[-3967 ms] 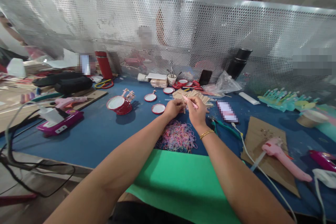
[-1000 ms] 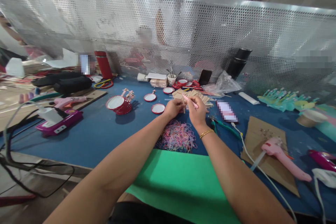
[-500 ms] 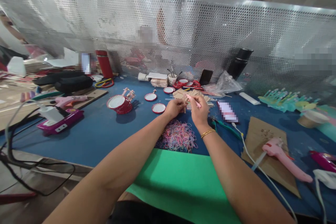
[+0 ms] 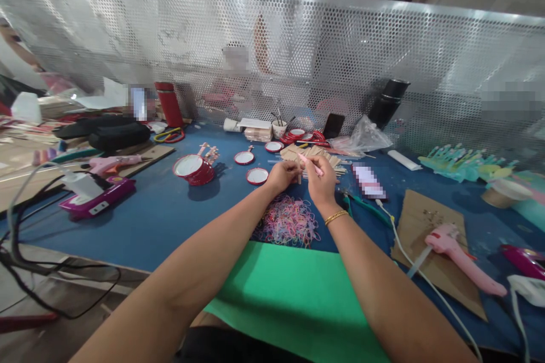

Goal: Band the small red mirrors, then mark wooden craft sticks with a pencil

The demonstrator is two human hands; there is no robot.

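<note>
My left hand (image 4: 281, 176) is closed, its fingertips pinching a small wooden stick (image 4: 299, 174) that stands nearly upright. My right hand (image 4: 322, 180) is closed around a pink pen-like tool (image 4: 315, 167), its tip pointing up and left close to the stick. What the tip touches is too small to tell. Behind both hands lies a heap of flat wooden sticks (image 4: 338, 162). A pile of colourful small rubber bands (image 4: 289, 222) lies just in front of them, beside a green sheet (image 4: 285, 278) at the table's near edge.
Red-rimmed round pieces (image 4: 244, 157) and a red drum-like piece (image 4: 200, 173) stand left. Teal-handled pliers (image 4: 368, 207), a phone (image 4: 368, 180) and a pink glue gun (image 4: 462, 258) on cardboard (image 4: 411, 221) lie right. A perforated metal screen (image 4: 179, 28) closes the back.
My right hand has shifted slightly left, bringing the pink tool a little closer to the stick. My left hand stays almost where it was.
</note>
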